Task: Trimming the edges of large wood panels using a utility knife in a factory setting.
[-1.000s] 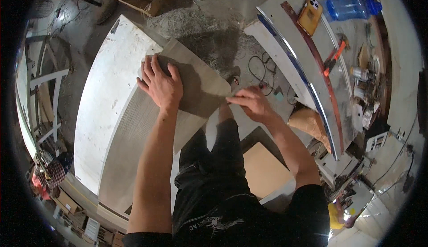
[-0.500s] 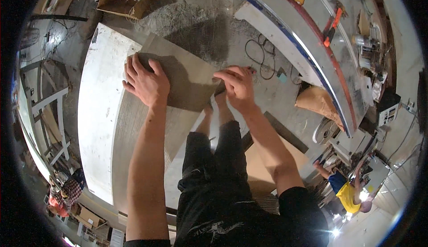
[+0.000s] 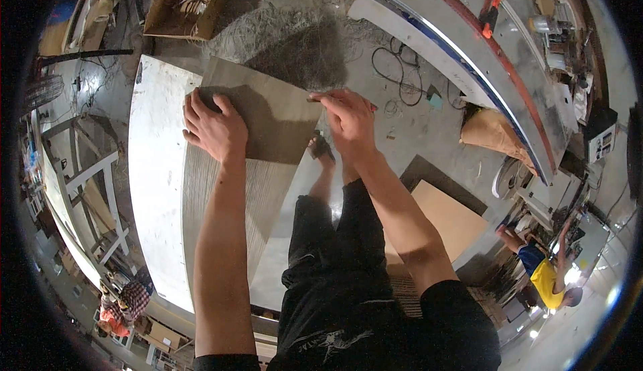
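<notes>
My left hand (image 3: 218, 126) lies on a smooth grey-brown panel (image 3: 281, 119), fingers spread near its left edge. The panel rests on a larger board with fine parallel grain (image 3: 224, 190). My right hand (image 3: 348, 119) is at the panel's right corner, fingers and thumb closed together. A small dark tip shows past its fingertips at the panel's edge, and a bit of red shows on the hand's far side. What it holds is mostly hidden. Along the left of the grained board lies a long white panel (image 3: 157, 190).
A cardboard box (image 3: 177, 32) with loose strips stands at the far left. At the right is a long work table (image 3: 462, 22) bearing an orange-handled tool (image 3: 494, 9). A black cable (image 3: 398, 76) and a tan sheet (image 3: 445, 220) lie on the floor. Other people work at both sides.
My right hand has shifted slightly left and up along the panel's right corner. My left hand stays on the panel. The view has tilted, and my legs have moved their stance.
</notes>
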{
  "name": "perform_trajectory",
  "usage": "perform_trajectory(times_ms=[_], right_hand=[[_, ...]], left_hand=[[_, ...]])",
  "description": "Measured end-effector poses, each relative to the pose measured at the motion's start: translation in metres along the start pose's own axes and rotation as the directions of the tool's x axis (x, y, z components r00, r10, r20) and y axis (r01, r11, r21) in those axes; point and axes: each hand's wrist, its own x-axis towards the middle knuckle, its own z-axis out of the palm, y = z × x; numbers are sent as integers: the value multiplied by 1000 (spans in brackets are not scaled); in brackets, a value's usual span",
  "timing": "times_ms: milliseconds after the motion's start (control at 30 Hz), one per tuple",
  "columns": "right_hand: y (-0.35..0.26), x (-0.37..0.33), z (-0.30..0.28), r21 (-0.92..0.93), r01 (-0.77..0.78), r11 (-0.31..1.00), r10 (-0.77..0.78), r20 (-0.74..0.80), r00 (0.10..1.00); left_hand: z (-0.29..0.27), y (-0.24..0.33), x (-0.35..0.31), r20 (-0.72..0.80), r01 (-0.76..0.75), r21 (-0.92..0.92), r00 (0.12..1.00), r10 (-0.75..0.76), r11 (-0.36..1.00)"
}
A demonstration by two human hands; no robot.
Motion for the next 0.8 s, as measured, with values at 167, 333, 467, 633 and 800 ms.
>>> perform_trajectory(times_ms=[167,333,467,633,800], right_hand=[[-28,-63,17,-28,-419,907,398,379,836],[-54,-116,35,-62,-78,995,82,71,994],[-30,-62,14,-59,-146,987,147,13,989],[-17,-28,25,41,-95,995,100,-135,986],[-70,-141,58,5,-102,995,102,-51,993]], left_hand=[[1,-4,2,-30,12,-13,999,-12,1000],[2,-3,-1,-19,26,-14,999,-26,1000],[4,-6,-2,-14,13,-17,1000,-14,1000],[2,-5,2,12,32,-45,999,-31,998],[3,6,-2,-3,24,-97,1000,-25,995]])
